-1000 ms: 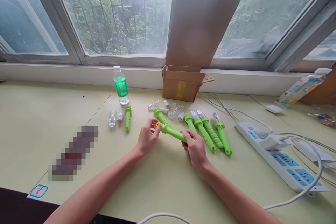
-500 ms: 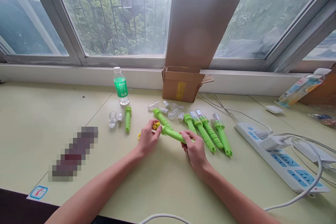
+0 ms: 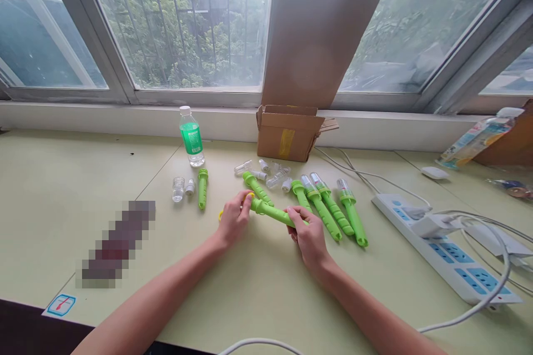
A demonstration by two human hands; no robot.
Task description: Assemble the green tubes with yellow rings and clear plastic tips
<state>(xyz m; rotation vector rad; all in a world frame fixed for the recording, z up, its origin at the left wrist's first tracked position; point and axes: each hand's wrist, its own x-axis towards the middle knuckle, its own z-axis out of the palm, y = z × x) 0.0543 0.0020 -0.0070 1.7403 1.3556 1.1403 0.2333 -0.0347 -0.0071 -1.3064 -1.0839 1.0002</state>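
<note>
My right hand is closed around the lower end of a green plastic handle, which is tilted with its threaded end toward my left hand. My left hand pinches a yellow piece that looks like a ring, right by that threaded end. A second bit of yellow shows at the left side of this hand; whether it is the same piece I cannot tell. Just behind lies another green handle. Several green handles with clear tops lie to the right of my right hand.
Clear caps and small white parts lie before a cardboard box. A clear cap, white part and green handle are left, near a bottle. A power strip with cables is right.
My left fingers have shifted slightly left and up with the yellow piece, and the handle's threaded end now shows. My right hand and the handle stay nearly still.
</note>
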